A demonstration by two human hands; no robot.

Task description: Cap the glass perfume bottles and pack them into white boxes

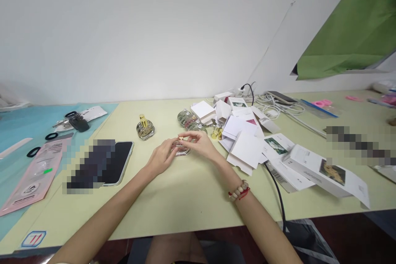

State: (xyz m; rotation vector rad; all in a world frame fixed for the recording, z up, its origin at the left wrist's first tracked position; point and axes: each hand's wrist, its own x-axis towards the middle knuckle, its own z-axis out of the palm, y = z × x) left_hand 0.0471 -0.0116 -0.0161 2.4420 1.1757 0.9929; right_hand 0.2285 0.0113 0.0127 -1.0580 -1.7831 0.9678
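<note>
A small clear glass perfume bottle (183,151) stands on the table in front of me. My left hand (161,156) holds it from the left, fingers closed near its neck. Over the bottle's top, my right hand (198,144) pinches a small gold-coloured piece (181,137), partly hidden by the fingers. Just behind are several more glass bottles (189,120) without gold tops. To the left stands a perfume bottle with a gold spray top (145,128). Loose gold tops (217,133) lie to the right of my right hand.
Opened white cartons (247,150) are heaped on the right, with white cables (272,107) behind. A black cable (278,194) runs over the front edge. On the left lie a phone (125,161), a pink packet (40,177) and a dark jar (78,122).
</note>
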